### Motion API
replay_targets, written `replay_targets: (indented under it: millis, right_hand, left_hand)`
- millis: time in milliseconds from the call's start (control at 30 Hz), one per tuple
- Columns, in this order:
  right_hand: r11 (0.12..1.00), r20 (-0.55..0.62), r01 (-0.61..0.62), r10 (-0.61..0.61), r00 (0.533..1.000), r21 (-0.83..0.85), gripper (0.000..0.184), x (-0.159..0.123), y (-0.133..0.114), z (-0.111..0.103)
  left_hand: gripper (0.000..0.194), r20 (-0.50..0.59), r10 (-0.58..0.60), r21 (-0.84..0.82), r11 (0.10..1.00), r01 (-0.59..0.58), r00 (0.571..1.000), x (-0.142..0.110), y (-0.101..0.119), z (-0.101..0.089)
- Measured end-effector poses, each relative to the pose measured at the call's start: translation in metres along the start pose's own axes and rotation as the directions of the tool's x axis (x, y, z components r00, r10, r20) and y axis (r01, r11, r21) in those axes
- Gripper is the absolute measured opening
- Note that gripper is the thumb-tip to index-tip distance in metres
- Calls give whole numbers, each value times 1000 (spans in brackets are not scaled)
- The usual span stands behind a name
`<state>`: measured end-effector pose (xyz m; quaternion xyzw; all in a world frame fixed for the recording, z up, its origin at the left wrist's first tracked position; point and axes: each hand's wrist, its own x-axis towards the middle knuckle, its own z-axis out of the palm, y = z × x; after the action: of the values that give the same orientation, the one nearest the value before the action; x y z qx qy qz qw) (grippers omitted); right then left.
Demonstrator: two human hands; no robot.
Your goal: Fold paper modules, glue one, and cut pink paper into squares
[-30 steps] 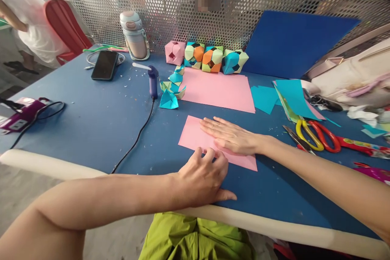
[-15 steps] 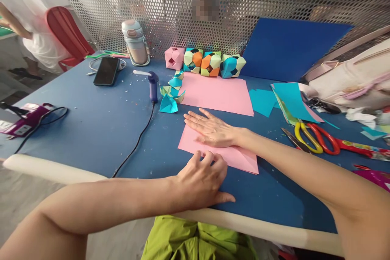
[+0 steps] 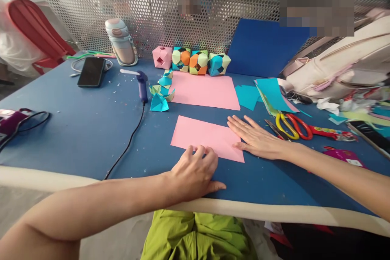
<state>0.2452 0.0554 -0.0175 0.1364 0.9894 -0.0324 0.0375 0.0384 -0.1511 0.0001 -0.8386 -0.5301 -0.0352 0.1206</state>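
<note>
i am resting my left hand (image 3: 196, 168) at the lower middle of the frame, on the near edge of a pink sheet (image 3: 198, 130). its fingers are curling down and its thumb is pointing off to the right, apart from them, over the table (image 3: 76, 130). i am laying my right hand (image 3: 258, 142) flat, right of the middle, with its fingers spreading apart and its fingertips and thumb touching the right end of the sheet. neither hand is pinching anything that i am seeing. the pink sheet is lying flat on the blue table, near the middle of the frame.

just above it, a bigger pink paper (image 3: 204, 91) is lying flat. behind that, a pink paper ball (image 3: 162, 57) and three mixed-color paper balls (image 3: 198, 63) are sitting in a row. to the left of the bigger paper, some folded blue and green bits (image 3: 159, 101) are sitting beside a blue tool (image 3: 142, 87) with a white tip, and its black cord (image 3: 128, 142) is running down to the table edge.

in the upper left, a phone (image 3: 91, 72) is lying near a standing bottle (image 3: 121, 44). in the upper right, a dark blue board (image 3: 265, 48) is leaning back, and a pale bag (image 3: 341, 65) is sitting next to it. below them, blue paper (image 3: 276, 93) is lying near scissors (image 3: 295, 126) with yellow and red handles.
</note>
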Motion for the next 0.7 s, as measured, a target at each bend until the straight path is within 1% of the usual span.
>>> replay_targets:
  millis: [67, 133, 200, 233, 300, 400, 533, 633, 700]
  right_hand:
    - [1000, -17, 26, -26, 1000, 7, 76, 1, -5, -6]
    - [991, 23, 120, -122, 992, 51, 72, 10, -13, -12]
    - [969, 108, 210, -224, 968, 132, 67, 27, -21, -16]
    - [959, 143, 228, -253, 957, 171, 66, 38, -24, -17]
    - [951, 167, 231, -267, 949, 207, 64, 63, -28, -17]
    - [936, 146, 280, -314, 938, 213, 63, 105, -32, -15]
    - [909, 62, 379, -394, 917, 176, 64, 155, -43, -15]
    - [902, 54, 406, -417, 907, 147, 70, 181, -54, -18]
    - [912, 48, 386, -396, 917, 136, 74, 189, -61, -20]
  left_hand:
    - [69, 1, 1, 2, 1000, -1, 1000, 0, 0, 0]
    - [69, -7, 2, 4, 1000, -2, 1000, 1, 0, 0]
    - [69, -16, 1, 3, 1000, -1, 1000, 1, 1, 1]
    - [69, -21, 0, 2, 1000, 0, 1000, 0, 1, 1]
    - [68, -36, -3, -3, 1000, 2, 999, 0, 1, 1]
    - [67, -50, -4, -8, 1000, 3, 999, 0, 1, 2]
    - [67, -32, -2, -15, 1000, 1, 999, 0, 1, 2]
    - [67, -20, -9, -13, 1000, 8, 1000, 0, 1, 1]
    - [67, -9, -11, -17, 1000, 10, 1000, 0, 0, 0]
